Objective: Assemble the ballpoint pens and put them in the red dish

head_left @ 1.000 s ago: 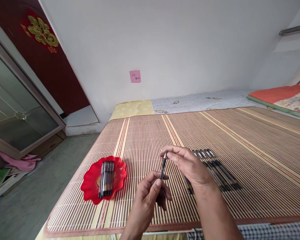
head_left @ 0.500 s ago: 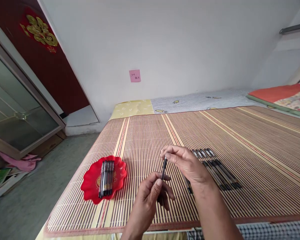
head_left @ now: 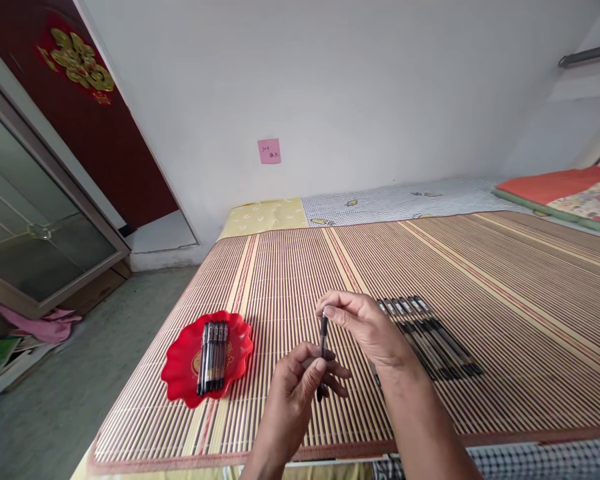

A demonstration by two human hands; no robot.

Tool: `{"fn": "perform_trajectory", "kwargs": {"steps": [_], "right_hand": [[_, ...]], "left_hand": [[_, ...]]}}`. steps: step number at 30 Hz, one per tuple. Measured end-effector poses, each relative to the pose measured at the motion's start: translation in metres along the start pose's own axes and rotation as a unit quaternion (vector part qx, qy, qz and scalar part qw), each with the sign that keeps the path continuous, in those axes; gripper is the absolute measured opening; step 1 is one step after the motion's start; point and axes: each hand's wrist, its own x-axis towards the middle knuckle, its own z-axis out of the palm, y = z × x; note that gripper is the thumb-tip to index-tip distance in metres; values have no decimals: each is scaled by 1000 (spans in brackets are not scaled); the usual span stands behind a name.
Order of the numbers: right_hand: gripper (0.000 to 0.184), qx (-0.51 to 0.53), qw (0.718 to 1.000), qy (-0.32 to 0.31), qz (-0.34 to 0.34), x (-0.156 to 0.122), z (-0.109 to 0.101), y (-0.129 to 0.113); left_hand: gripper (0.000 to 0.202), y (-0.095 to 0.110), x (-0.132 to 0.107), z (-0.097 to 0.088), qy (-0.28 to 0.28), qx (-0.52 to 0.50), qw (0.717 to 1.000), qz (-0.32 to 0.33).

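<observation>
A black pen [head_left: 323, 343] stands nearly upright between both hands above the striped bamboo mat [head_left: 290, 280]. My left hand [head_left: 300, 387] pinches its lower barrel with thumb and fingers. My right hand [head_left: 363, 327] pinches the top end with its fingertips. To the left lies a red scalloped plate [head_left: 180, 373] holding several black pens [head_left: 213, 348] side by side. A row of several more black pens [head_left: 437, 340] lies on the mat just right of my right hand, partly hidden by my wrist.
The mat covers a bed whose front edge runs below my arms. Folded orange and patterned bedding [head_left: 565, 193] lies at the far right. A pink note [head_left: 269, 151] sticks on the white wall. A glass cabinet [head_left: 35, 227] and floor clutter are at left.
The pen has tilted more upright and my right fingertips have shifted slightly left and down on its top end. My left hand keeps its grip. Plate and pen rows are unmoved.
</observation>
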Motion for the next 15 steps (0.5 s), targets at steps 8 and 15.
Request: {"fn": "perform_trajectory", "kwargs": {"steps": [8, 15], "right_hand": [[34, 62, 997, 26, 34, 11, 50, 30], [41, -437, 887, 43, 144, 19, 22, 53]], "left_hand": [[35, 7, 8, -27, 133, 37, 990, -2], [30, 18, 7, -51, 216, 42, 975, 41]]}}
